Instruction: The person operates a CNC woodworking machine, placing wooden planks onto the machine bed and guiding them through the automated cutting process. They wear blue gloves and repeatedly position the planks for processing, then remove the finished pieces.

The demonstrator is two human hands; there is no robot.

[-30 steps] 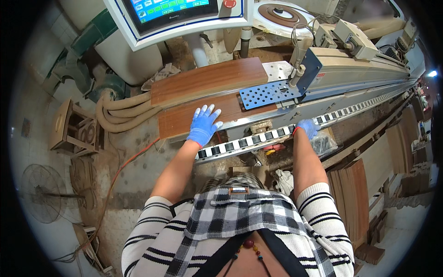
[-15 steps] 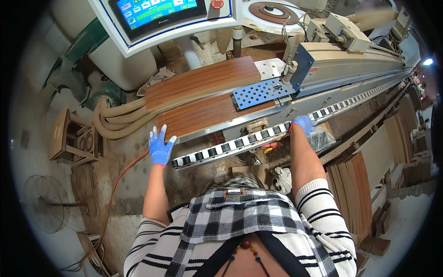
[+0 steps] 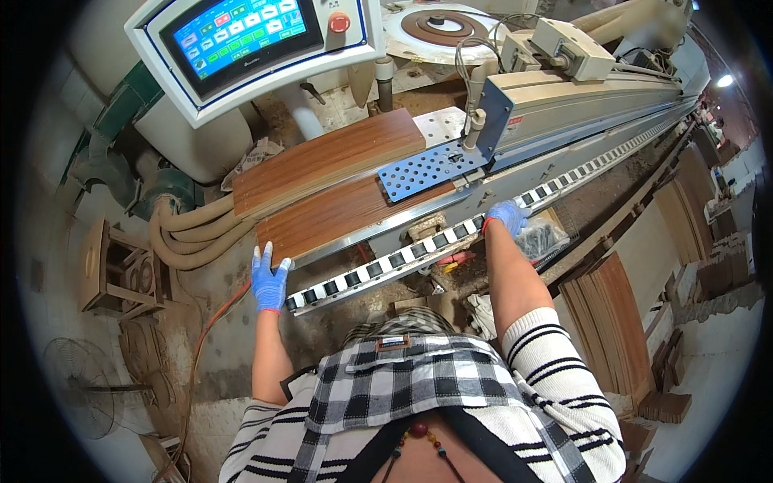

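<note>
My left hand [image 3: 269,280], in a blue glove with pale fingertips, is open at the near left corner of a long brown wood-grain panel [image 3: 322,224]. Its fingers are upright and apart, the fingertips at the panel's left end. My right hand [image 3: 507,216], also gloved in blue, is closed over the roller rail [image 3: 374,272], a long strip of black rollers in white holders running along the front of the machine. Some of its fingers are hidden. The panel's right part passes under a blue perforated plate [image 3: 431,169]. A second brown panel [image 3: 322,161] lies behind it.
A touchscreen panel [image 3: 241,36] with a red button [image 3: 339,22] hangs at the upper left. The machine's long beam [image 3: 580,105] runs off to the right. Ribbed hoses [image 3: 181,249] curve at the left. Stacked boards [image 3: 608,322] stand at the right; an orange cord [image 3: 211,326] trails on the floor.
The view has turned, so the machine and panels sit further left in the picture. Both hands keep nearly the same places on the panel end and the roller rail.
</note>
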